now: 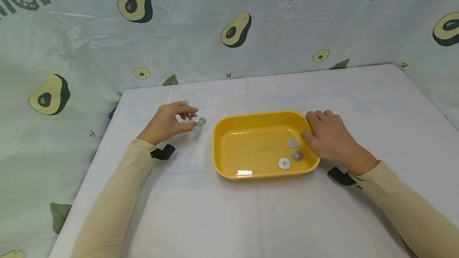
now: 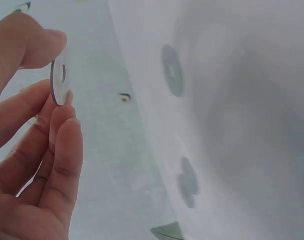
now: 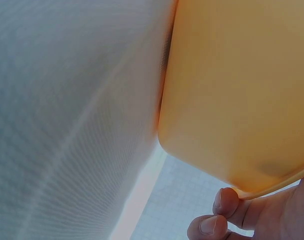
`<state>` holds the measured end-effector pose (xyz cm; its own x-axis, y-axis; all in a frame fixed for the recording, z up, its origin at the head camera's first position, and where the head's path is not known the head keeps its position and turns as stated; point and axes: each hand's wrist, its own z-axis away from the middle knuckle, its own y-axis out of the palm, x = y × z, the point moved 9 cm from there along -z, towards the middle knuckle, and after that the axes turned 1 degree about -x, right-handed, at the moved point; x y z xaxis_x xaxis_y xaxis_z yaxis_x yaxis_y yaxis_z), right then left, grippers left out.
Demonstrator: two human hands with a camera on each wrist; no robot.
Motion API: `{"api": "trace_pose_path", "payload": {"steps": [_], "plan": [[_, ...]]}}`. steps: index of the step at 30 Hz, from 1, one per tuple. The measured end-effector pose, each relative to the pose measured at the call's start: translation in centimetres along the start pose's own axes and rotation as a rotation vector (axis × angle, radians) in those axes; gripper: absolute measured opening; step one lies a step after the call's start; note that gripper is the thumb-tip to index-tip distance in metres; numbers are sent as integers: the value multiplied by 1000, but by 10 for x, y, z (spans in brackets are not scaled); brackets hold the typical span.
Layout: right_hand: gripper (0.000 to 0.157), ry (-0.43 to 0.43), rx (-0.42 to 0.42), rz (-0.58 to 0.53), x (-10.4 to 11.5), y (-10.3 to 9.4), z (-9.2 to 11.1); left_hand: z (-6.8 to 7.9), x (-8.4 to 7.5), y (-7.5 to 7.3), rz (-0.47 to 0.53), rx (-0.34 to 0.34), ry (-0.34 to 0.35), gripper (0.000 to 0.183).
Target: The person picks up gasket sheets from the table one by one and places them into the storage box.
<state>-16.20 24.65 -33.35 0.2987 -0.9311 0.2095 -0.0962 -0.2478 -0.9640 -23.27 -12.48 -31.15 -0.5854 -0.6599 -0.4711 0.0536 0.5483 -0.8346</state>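
My left hand [image 1: 189, 119] hovers over the white table to the left of the tray and pinches a small metal washer [image 1: 193, 118] between thumb and fingers. In the left wrist view that washer [image 2: 59, 82] stands on edge between the fingertips [image 2: 64, 115]. Two loose washers lie on the table close by, one [image 1: 202, 121] right beside the hand and one [image 1: 185, 102] behind it. A yellow plastic tray [image 1: 222, 142] sits mid-table with three washers [image 1: 292, 142] in its right half. My right hand [image 1: 310, 127] grips the tray's right rim, thumb over the edge.
The white table [image 1: 251, 218] is walled at the back and sides by an avocado-print cloth [image 1: 236, 31]. The right wrist view shows the tray's outer wall [image 3: 232, 100] and the fingertips [image 3: 219, 210] below it. Black wrist straps [image 1: 163, 152] sit on both forearms.
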Motion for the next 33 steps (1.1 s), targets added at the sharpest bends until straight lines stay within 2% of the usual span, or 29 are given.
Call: {"api": "trace_pose_path", "payload": {"steps": [5,10,18,26,33], "plan": [[16,-4,4,2,0,0,0,-7,-27,-8,-36,-1,67,36],[16,-21,-11,8,1,1,0,-13,-55,-11,-26,1,142,37],[17,-15,-4,8,0,0,0,-23,-106,-10,-77,-13,359,33],[16,-22,-13,5,0,-1,0,-35,-147,5,-95,15,475,30],[18,-20,1,-5,-1,0,-1,-40,-174,26,-45,71,565,28]]}}
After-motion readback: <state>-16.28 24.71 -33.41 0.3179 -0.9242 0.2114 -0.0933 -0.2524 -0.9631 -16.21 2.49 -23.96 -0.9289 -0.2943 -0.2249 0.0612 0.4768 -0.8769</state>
